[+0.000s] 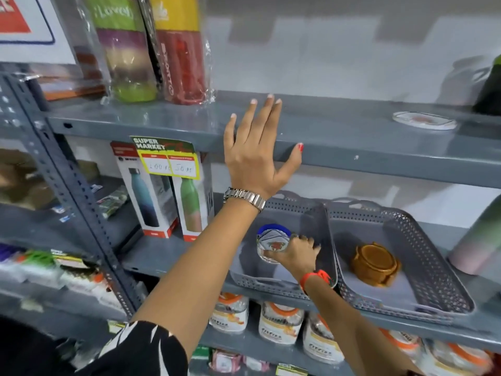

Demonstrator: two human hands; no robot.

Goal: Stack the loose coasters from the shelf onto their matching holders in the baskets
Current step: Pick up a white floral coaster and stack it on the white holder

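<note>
A yellow-and-green shelf tag (167,157) reads "SUPER MARKET" above handwritten "100" and "50", a wrapped green bottle (122,47) says "Love", and the red bottle (180,50) beside it "SPORTS".

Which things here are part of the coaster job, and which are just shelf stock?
Job: white coaster on the upper shelf; coaster stack under the right hand; brown holder; two grey baskets.

Stock: boxed bottles, wrapped bottles, jars.
</note>
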